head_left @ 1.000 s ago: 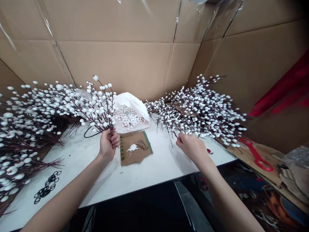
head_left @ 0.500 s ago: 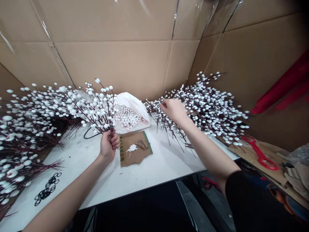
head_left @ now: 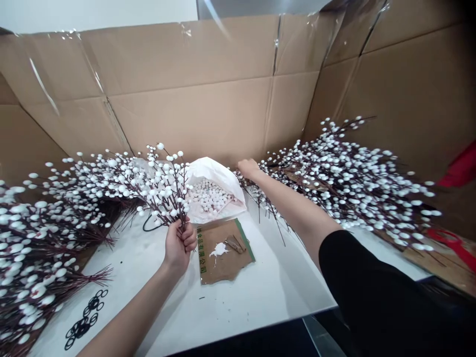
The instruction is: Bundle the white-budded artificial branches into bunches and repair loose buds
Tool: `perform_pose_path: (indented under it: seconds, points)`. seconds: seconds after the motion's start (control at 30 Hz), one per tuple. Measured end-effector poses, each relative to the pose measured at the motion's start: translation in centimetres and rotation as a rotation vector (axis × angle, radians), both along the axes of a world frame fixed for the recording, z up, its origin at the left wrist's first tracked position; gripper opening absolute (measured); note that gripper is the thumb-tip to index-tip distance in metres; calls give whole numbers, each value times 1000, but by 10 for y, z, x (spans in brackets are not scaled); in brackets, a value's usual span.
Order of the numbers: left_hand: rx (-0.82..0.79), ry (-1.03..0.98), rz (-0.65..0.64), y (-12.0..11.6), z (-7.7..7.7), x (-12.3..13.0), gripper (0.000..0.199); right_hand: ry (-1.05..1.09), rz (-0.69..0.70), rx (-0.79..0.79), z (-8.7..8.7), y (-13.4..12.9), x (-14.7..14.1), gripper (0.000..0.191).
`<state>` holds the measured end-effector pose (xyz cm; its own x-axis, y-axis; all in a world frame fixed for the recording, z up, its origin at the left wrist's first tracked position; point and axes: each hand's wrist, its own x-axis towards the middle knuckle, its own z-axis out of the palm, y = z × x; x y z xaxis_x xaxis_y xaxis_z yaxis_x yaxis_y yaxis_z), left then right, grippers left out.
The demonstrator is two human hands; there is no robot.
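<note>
My left hand [head_left: 180, 244] is wrapped round the stems of a bunch of white-berry branches [head_left: 167, 191], held upright over the table. Farther back, my right hand [head_left: 248, 167] reaches to the left end of a large pile of similar branches [head_left: 345, 173]; its fingers look bent, but what they hold, if anything, is hidden. Between my hands lies an open white plastic bag [head_left: 234, 181] with loose white berries [head_left: 210, 195]. In front of it, a torn piece of cardboard [head_left: 219, 270] carries a white smear [head_left: 219, 249] and a small brownish object [head_left: 235, 244].
More berry branches [head_left: 74, 198] in tied bundles line the left side. Black rings [head_left: 84, 322] lie at the white table's [head_left: 178, 317] front left. Tall cardboard walls [head_left: 193, 114] stand behind and to the right. A red plastic object [head_left: 453, 243] is at the far right.
My right hand has moved farther back and left along the pile. The view has tilted up, showing the cardboard wall's top edge. My left hand still grips the bunch.
</note>
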<state>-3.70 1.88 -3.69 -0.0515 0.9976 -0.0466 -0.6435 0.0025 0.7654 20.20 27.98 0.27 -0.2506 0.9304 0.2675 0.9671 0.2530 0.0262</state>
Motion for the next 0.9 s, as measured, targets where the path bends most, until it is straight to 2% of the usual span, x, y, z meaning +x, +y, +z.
perform_pose_path:
  seconds: [0.13,0.2,0.27,0.37,0.53,0.6,0.73,0.83,0.9]
  points:
    - [-8,-15,-11,0,-1,0,10,141,6,174,21,7,14,30]
    - [-8,-27,-14,-1,-1,1,9,213,49,290,32,-1,17,28]
    - [-5,-42,-17,-1,-1,1,9,269,127,401,37,-17,13,35]
    - [8,-73,-18,-2,-1,1,9,297,285,497,30,-55,-2,42]
    - [15,-108,-10,-3,0,0,8,253,600,498,2,-110,-13,39]
    - [16,-110,-11,-4,0,0,8,229,645,476,-2,-120,-9,38]
    - [27,-118,-10,-4,1,0,8,244,674,457,4,-137,-3,38]
    - [48,-138,5,-6,3,1,9,384,766,407,3,-165,-15,35]
    - [69,-164,22,-7,4,1,12,482,847,378,-4,-189,-32,32]
